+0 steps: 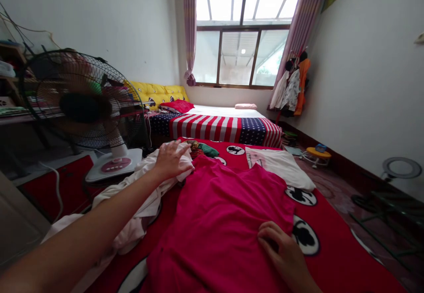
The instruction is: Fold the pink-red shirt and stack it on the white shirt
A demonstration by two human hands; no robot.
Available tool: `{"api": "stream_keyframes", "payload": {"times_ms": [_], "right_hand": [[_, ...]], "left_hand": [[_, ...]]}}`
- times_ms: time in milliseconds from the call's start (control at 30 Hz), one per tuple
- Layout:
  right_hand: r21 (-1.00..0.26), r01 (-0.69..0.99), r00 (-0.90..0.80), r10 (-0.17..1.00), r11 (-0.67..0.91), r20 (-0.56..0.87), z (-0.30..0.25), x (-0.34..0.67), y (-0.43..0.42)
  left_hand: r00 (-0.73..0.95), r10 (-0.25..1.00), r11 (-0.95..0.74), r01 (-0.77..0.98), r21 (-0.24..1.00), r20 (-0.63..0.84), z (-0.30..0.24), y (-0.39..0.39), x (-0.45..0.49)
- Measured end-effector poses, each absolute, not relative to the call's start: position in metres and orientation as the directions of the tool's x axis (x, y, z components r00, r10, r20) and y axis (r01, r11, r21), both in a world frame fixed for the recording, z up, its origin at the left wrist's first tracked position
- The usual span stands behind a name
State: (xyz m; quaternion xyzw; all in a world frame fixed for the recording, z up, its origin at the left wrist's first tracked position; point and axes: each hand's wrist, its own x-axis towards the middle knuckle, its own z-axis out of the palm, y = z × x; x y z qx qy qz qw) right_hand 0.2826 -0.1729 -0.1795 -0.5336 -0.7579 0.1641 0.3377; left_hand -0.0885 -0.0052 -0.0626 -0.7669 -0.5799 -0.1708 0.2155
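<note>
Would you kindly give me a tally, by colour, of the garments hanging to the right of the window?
Plain white garment: 1
White garment with dark print: 1
Orange garment: 1
Total: 3
The dark items above them are too unclear to count.

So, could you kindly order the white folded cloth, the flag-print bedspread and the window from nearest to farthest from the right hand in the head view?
Right hand:
1. White folded cloth, ahead on the red blanket.
2. Flag-print bedspread, on the bed beyond.
3. Window, farthest, in the end wall.
</note>
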Motion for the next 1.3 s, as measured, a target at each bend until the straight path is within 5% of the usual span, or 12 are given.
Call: {"api": "stream_keyframes", "payload": {"times_ms": [133,300,600,1033,1133,1300], "right_hand": [[-0.610,0.682,-0.238,0.911,0.403,0.336,-0.188,0.289,-0.171],[-0.642,0.666,-0.215,0.922,0.379,0.322,-0.189,0.289,-0.173],[-0.659,0.677,-0.164,0.940,0.328,0.300,-0.179,0.282,-0.172],[-0.745,0.584,-0.058,0.932,0.323,0.359,-0.178,0.277,-0.175],[-0.828,0.469,0.008,0.936,0.308,0.353,-0.174,0.283,-0.179],[-0.923,0.363,0.074,0.984,0.127,0.165,-0.153,0.322,-0.169]], "left_hand": [[0.547,0.703,-0.473,0.837,-0.275,0.455,-0.067,0.012,-0.099],[0.366,0.786,-0.303,0.931,-0.206,0.498,-0.095,0.023,-0.132],[0.292,0.773,-0.187,0.953,-0.238,0.563,-0.150,0.017,-0.118],[0.308,0.758,-0.357,0.934,-0.030,0.575,-0.105,-0.009,-0.054],[0.395,0.806,-0.475,0.876,0.084,0.441,-0.129,-0.020,-0.016],[0.328,0.926,-0.360,0.916,0.177,0.186,-0.183,-0.034,0.010]]}}
